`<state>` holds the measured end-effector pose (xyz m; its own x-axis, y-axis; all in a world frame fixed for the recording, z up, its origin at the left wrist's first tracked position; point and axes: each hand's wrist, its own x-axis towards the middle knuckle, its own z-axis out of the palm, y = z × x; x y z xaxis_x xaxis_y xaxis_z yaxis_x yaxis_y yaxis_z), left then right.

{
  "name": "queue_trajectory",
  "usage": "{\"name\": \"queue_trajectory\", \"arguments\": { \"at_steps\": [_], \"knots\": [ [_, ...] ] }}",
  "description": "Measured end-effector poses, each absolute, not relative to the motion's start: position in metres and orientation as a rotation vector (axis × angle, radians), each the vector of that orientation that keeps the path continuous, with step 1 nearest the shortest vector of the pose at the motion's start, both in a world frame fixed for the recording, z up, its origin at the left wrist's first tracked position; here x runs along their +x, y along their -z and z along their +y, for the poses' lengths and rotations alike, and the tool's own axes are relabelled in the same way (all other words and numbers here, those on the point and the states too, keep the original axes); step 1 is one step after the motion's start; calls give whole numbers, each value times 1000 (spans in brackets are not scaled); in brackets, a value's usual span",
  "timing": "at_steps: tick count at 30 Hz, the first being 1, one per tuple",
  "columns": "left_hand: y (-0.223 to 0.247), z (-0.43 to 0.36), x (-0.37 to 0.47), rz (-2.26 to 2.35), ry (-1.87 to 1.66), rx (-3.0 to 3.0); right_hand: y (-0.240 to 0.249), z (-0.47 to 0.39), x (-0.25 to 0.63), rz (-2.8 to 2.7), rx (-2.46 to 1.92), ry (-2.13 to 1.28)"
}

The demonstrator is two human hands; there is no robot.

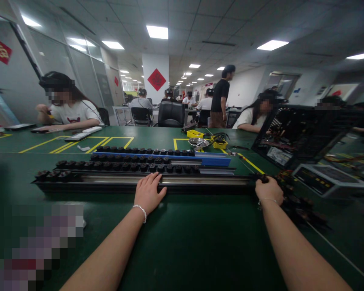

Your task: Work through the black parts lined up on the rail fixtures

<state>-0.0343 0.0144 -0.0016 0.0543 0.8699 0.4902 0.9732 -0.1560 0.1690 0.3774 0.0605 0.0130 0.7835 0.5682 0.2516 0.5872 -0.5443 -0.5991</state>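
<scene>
My left hand lies with its fingers spread on a long black rail with a shiny metal channel. Several small black round-topped parts sit in the rail's left end. At the right end, my right hand is closed around a small black part, mostly hidden by the fingers; whether it is seated in the channel I cannot tell. A loose heap of similar dark parts lies just right of that hand. Behind the rail, more rows of black parts fill other rails, one of them blue.
A metal box with a label and an open black computer case stand at the right. A steel bowl and yellow trays are farther back. A blurred-out object lies at the front left. Other people sit across the green table.
</scene>
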Motion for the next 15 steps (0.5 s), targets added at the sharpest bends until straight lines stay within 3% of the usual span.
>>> {"name": "queue_trajectory", "arguments": {
  "at_steps": [15],
  "knots": [
    [5, 16, -36, -1865, 723, -2117, -37, 34, 431, -720, -2320, 180]
  ]
}}
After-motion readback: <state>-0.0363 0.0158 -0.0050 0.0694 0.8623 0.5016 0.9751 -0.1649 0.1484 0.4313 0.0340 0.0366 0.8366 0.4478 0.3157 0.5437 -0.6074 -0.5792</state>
